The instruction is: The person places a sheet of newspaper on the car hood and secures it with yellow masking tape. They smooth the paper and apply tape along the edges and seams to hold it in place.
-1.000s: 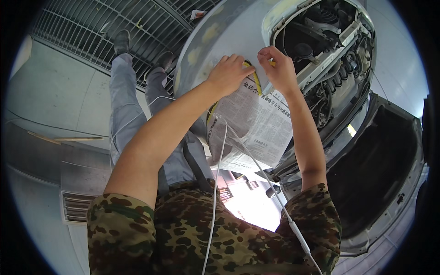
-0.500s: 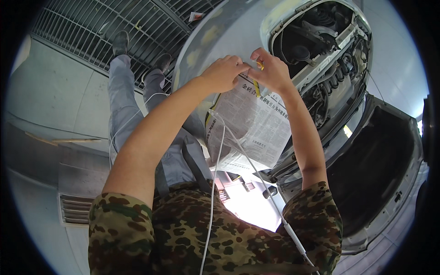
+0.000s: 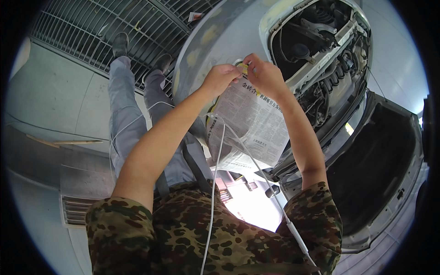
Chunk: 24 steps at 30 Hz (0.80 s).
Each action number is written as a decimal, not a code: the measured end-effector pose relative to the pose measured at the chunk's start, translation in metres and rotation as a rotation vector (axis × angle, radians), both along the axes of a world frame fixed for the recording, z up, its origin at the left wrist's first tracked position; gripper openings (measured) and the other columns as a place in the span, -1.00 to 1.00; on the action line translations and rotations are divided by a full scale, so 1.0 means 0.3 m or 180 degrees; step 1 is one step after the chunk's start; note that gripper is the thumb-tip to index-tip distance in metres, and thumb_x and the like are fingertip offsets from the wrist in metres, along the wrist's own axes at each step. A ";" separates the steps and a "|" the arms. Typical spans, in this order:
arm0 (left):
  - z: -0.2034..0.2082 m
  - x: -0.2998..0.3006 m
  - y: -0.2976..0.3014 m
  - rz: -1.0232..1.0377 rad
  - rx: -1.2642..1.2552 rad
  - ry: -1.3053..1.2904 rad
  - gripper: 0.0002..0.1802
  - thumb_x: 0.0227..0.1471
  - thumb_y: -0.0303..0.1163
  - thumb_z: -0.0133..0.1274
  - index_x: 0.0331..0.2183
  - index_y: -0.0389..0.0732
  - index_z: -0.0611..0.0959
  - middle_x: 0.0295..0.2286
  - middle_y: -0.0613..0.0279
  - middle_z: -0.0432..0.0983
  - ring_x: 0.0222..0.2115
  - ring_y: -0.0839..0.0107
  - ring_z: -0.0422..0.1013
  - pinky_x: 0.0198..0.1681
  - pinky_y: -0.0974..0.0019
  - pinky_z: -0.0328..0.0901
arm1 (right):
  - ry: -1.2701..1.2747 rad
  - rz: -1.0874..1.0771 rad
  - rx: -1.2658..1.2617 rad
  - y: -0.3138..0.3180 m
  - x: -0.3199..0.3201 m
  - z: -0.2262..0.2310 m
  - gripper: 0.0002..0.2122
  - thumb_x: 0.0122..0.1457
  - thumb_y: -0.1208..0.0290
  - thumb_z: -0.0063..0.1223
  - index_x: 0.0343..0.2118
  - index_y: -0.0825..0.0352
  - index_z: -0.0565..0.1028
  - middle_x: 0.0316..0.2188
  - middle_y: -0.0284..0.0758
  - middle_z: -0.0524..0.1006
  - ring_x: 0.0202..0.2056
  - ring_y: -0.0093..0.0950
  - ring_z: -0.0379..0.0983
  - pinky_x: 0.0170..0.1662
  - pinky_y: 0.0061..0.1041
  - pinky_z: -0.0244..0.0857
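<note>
A newspaper sheet (image 3: 250,121) covers part of the car's front end, with yellow masking tape (image 3: 244,68) at its top edge. My left hand (image 3: 221,81) is closed at the sheet's upper left corner, its thumb and fingertips pinching at the tape. Beside it, my right hand (image 3: 267,78) is bent inward, and its fingers close on the same tape. The fingertips of both hands nearly touch, so the exact grip is partly hidden. More yellow tape lines the sheet's left edge.
Grey primed bodywork (image 3: 220,36) with yellowish patches lies beyond my hands. The engine bay (image 3: 321,59) gapes at the right, near a dark raised panel (image 3: 380,160). A white cable (image 3: 245,153) hangs before the newspaper. Floor grating (image 3: 151,27) spans the far left.
The tape strip that hung over the newspaper from my right hand now sits between both hands at the top edge. My right hand has shifted slightly left and down, closer to the left hand.
</note>
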<state>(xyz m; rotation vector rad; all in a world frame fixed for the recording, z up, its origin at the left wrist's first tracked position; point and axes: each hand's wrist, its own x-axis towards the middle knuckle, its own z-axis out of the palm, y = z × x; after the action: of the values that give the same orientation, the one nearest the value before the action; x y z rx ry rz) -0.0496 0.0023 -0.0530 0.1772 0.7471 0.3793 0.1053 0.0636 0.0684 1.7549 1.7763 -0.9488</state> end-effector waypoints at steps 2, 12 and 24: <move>0.003 0.011 -0.014 0.0125 0.0174 -0.0092 -0.71 0.30 -0.21 0.21 -0.10 -0.23 0.73 -0.30 0.41 0.64 -0.30 0.60 0.47 -0.22 0.45 0.29 | 0.0052 0.0037 0.0000 -0.008 -0.007 0.006 -0.79 0.29 0.45 0.05 -0.02 0.20 0.51 -0.37 -0.24 0.68 -0.34 -0.16 0.64 -0.22 -0.21 0.47; 0.090 0.012 -0.035 0.0223 0.1355 0.1242 -0.79 0.19 -0.35 0.29 -0.22 -0.30 0.72 -0.32 0.13 0.69 -0.35 0.34 0.57 -0.20 0.29 0.42 | 0.0411 -0.0847 0.0043 -0.026 -0.026 0.051 -0.76 0.21 0.41 0.17 -0.08 0.33 0.63 -0.42 -0.14 0.68 -0.37 -0.16 0.64 -0.24 -0.22 0.46; 0.189 -0.098 0.014 0.0846 0.3026 0.1679 -0.90 0.14 -0.43 0.28 -0.31 -0.22 0.70 -0.36 0.17 0.64 -0.37 0.13 0.58 -0.27 0.19 0.44 | 0.0378 -0.2400 0.0276 -0.101 0.022 0.073 -0.79 0.20 0.41 0.14 -0.27 0.48 0.65 -0.48 -0.26 0.64 -0.43 -0.52 0.54 -0.31 -0.45 0.39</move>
<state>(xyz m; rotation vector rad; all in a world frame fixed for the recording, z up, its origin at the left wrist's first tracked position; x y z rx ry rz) -0.0789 0.0067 0.0038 1.1121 1.0641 0.9489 0.1119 0.0331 0.0903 2.5367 1.2148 -1.2855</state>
